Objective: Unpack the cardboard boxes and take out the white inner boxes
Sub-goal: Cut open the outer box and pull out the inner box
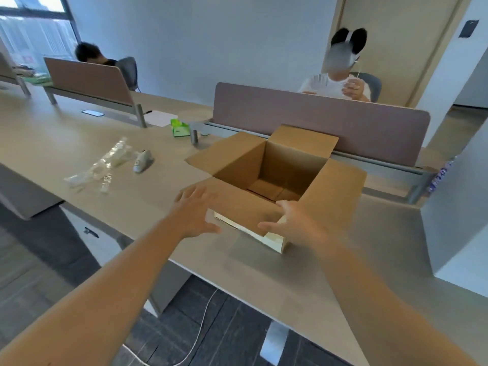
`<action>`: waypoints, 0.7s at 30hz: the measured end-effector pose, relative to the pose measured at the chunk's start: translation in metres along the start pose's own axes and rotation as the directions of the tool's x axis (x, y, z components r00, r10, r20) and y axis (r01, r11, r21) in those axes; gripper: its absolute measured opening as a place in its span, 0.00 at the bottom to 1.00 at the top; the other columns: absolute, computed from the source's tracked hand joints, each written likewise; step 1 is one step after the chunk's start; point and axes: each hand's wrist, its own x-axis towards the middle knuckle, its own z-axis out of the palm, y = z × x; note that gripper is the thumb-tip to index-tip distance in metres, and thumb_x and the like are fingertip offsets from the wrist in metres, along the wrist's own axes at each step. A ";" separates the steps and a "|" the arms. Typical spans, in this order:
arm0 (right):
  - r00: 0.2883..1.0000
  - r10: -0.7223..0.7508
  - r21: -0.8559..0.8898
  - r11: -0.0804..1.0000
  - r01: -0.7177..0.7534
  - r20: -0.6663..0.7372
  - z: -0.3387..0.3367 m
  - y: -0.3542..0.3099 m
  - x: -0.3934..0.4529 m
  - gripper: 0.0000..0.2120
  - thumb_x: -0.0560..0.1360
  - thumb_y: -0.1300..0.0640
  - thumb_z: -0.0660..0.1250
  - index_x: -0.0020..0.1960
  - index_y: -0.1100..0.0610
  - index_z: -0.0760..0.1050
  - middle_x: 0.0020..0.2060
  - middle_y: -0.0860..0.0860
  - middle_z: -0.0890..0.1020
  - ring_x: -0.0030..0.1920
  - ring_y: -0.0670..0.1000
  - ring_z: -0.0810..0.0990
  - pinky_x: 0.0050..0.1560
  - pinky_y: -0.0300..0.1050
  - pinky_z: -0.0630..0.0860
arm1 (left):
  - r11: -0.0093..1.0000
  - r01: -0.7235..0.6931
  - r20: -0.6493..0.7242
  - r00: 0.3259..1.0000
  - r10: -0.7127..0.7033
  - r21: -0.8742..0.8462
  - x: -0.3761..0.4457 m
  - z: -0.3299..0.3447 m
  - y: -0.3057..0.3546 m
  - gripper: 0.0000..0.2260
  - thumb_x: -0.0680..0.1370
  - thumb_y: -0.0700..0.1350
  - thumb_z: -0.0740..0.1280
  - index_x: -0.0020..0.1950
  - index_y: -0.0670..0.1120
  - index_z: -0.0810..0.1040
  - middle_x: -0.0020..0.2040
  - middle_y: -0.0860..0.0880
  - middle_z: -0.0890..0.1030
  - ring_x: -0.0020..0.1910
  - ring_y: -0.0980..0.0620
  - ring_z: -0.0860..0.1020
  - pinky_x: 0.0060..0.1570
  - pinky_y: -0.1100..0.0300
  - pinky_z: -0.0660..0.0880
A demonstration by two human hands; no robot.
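Left hand (pixel 194 215) open | right hand (pixel 295 223) open | cardboard box (pixel 280 178) flaps open, brown

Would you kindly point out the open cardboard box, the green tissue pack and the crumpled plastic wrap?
cardboard box (pixel 340 188): head view, on its right flap.
green tissue pack (pixel 179 128): head view, on its top face.
plastic wrap (pixel 105 165): head view, on its crumpled middle.

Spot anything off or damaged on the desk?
No damage visible. The cardboard box stands open and looks empty, with no white inner box in sight. Clear plastic wrap lies loose on the desk to its left.
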 end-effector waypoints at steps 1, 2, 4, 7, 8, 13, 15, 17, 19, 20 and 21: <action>1.000 -0.012 -0.022 1.000 0.012 0.010 0.005 -0.003 0.003 0.38 0.70 0.38 0.66 0.73 0.55 0.58 0.71 0.53 0.64 0.69 0.54 0.65 0.68 0.50 0.66 | 1.000 0.010 -0.011 1.000 -0.010 -0.008 0.002 0.003 -0.005 0.39 0.72 0.59 0.69 0.76 0.52 0.52 0.77 0.48 0.50 0.76 0.44 0.48 0.72 0.51 0.48; 1.000 -0.023 -0.039 0.999 0.023 0.015 0.010 -0.006 0.006 0.39 0.69 0.38 0.67 0.72 0.55 0.59 0.70 0.52 0.65 0.69 0.53 0.64 0.68 0.51 0.66 | 1.000 0.012 -0.016 1.000 -0.012 -0.008 0.004 0.005 -0.010 0.39 0.72 0.58 0.69 0.76 0.51 0.52 0.77 0.48 0.50 0.76 0.44 0.48 0.72 0.51 0.48; 0.999 -0.037 -0.079 0.996 0.039 0.022 0.019 -0.010 0.011 0.39 0.67 0.37 0.69 0.71 0.54 0.61 0.69 0.51 0.67 0.69 0.52 0.65 0.68 0.53 0.66 | 1.000 0.000 -0.016 1.000 0.000 0.001 0.011 0.008 -0.016 0.39 0.72 0.59 0.68 0.76 0.51 0.52 0.77 0.48 0.51 0.76 0.44 0.48 0.72 0.51 0.47; 1.000 -0.012 -0.082 0.997 0.014 0.027 0.026 -0.014 0.017 0.39 0.67 0.39 0.70 0.72 0.52 0.59 0.70 0.49 0.65 0.70 0.51 0.63 0.69 0.52 0.65 | 0.999 -0.043 -0.017 0.999 0.044 0.018 0.029 0.012 -0.024 0.36 0.74 0.60 0.66 0.76 0.50 0.54 0.77 0.47 0.54 0.75 0.45 0.50 0.72 0.52 0.49; 1.000 0.008 -0.055 0.998 -0.007 0.023 0.027 -0.014 0.018 0.40 0.67 0.40 0.71 0.72 0.51 0.59 0.71 0.49 0.64 0.70 0.51 0.63 0.69 0.50 0.65 | 0.997 -0.067 -0.020 0.997 0.068 0.031 0.036 0.014 -0.028 0.34 0.74 0.60 0.65 0.75 0.49 0.58 0.76 0.47 0.57 0.75 0.45 0.52 0.71 0.52 0.51; 0.985 0.166 0.127 0.979 -0.160 -0.040 0.023 -0.022 0.019 0.38 0.69 0.45 0.71 0.72 0.52 0.58 0.70 0.50 0.65 0.67 0.51 0.66 0.65 0.46 0.68 | 0.973 -0.222 -0.129 0.968 0.213 -0.057 0.067 0.007 -0.049 0.22 0.74 0.60 0.64 0.61 0.47 0.72 0.60 0.49 0.75 0.63 0.47 0.70 0.62 0.55 0.62; 0.959 0.256 0.276 0.937 -0.215 -0.119 0.019 -0.028 0.016 0.36 0.71 0.46 0.70 0.73 0.54 0.58 0.72 0.51 0.64 0.69 0.53 0.66 0.67 0.48 0.67 | 0.967 -0.242 -0.213 0.952 0.220 -0.084 0.073 -0.003 -0.056 0.23 0.75 0.60 0.63 0.64 0.48 0.72 0.60 0.49 0.76 0.62 0.47 0.71 0.62 0.54 0.62; 0.912 0.343 0.410 0.883 -0.231 -0.226 0.018 -0.034 0.014 0.34 0.72 0.46 0.67 0.73 0.56 0.59 0.71 0.53 0.66 0.69 0.54 0.66 0.68 0.51 0.66 | 0.975 -0.209 -0.299 0.937 0.178 -0.073 0.078 -0.012 -0.060 0.25 0.76 0.60 0.61 0.67 0.46 0.69 0.65 0.46 0.73 0.66 0.45 0.67 0.65 0.53 0.60; 0.839 0.449 0.462 0.841 -0.280 -0.309 0.017 -0.037 0.013 0.31 0.74 0.44 0.65 0.71 0.57 0.61 0.68 0.55 0.70 0.66 0.55 0.69 0.66 0.52 0.68 | 0.981 -0.149 -0.347 0.933 0.098 -0.123 0.083 -0.020 -0.063 0.28 0.76 0.60 0.61 0.70 0.44 0.65 0.69 0.44 0.68 0.69 0.43 0.63 0.67 0.51 0.58; 0.792 0.504 0.463 0.825 -0.324 -0.344 0.016 -0.037 0.013 0.30 0.74 0.42 0.63 0.69 0.58 0.65 0.65 0.55 0.73 0.64 0.56 0.71 0.64 0.52 0.69 | 0.977 -0.108 -0.353 0.935 0.036 -0.186 0.085 -0.023 -0.062 0.30 0.76 0.60 0.61 0.71 0.43 0.63 0.70 0.43 0.66 0.69 0.42 0.63 0.66 0.50 0.59; 0.747 0.549 0.466 0.808 -0.360 -0.375 0.017 -0.038 0.014 0.29 0.74 0.40 0.61 0.67 0.59 0.68 0.62 0.56 0.75 0.61 0.57 0.73 0.61 0.51 0.70 | 0.960 -0.051 -0.338 0.940 -0.047 -0.276 0.089 -0.025 -0.062 0.31 0.76 0.60 0.62 0.71 0.41 0.62 0.70 0.42 0.66 0.69 0.41 0.63 0.65 0.49 0.62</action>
